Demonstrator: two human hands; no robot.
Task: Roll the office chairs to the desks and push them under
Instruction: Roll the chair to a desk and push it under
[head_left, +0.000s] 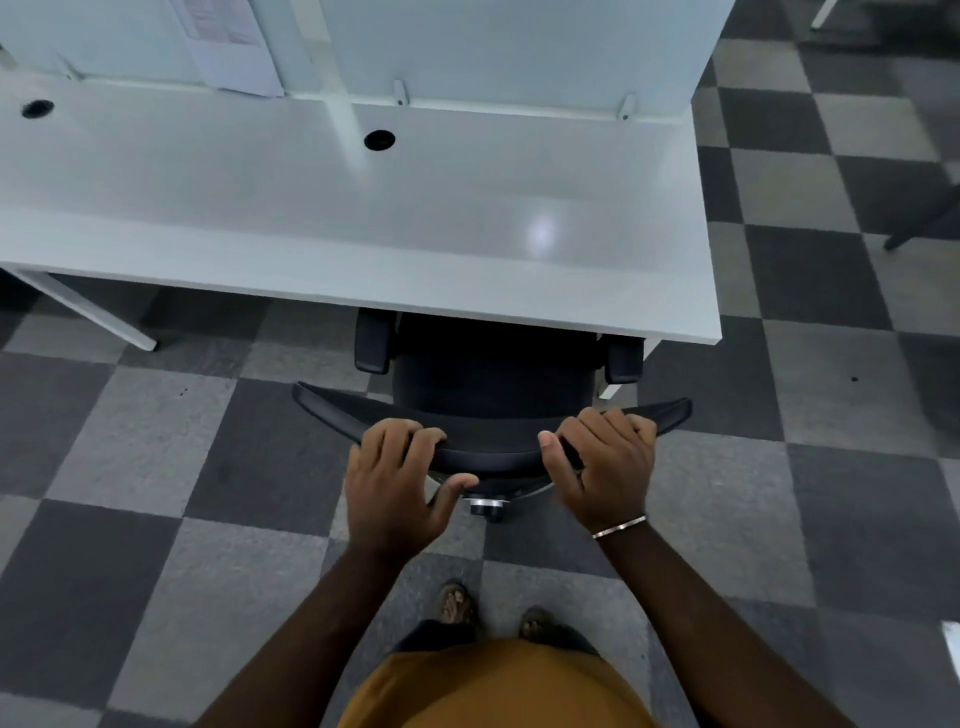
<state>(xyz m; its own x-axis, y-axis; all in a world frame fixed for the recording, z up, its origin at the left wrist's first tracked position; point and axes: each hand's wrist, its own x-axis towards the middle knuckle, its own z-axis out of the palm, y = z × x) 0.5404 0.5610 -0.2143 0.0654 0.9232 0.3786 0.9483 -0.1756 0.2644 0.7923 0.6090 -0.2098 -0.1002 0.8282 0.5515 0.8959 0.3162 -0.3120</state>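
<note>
Checkered grey carpet tiles (156, 441), paper sheet (228, 47) on white partition (519, 47) (print blurred), silver bracelet (618, 527)

Black office chair (493, 364) sits partly under white desk (363, 234).

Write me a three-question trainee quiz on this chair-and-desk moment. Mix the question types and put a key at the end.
1. True or false: both the left hand and the right hand grip the top edge of the chair back.
2. Where is the front of the chair seat? A) under the white desk B) out on the checkered floor, clear of the desk C) on top of the desk
3. Fill in: a thin ___ sits on the right wrist.

Key: 1 true; 2 A; 3 bracelet
</note>
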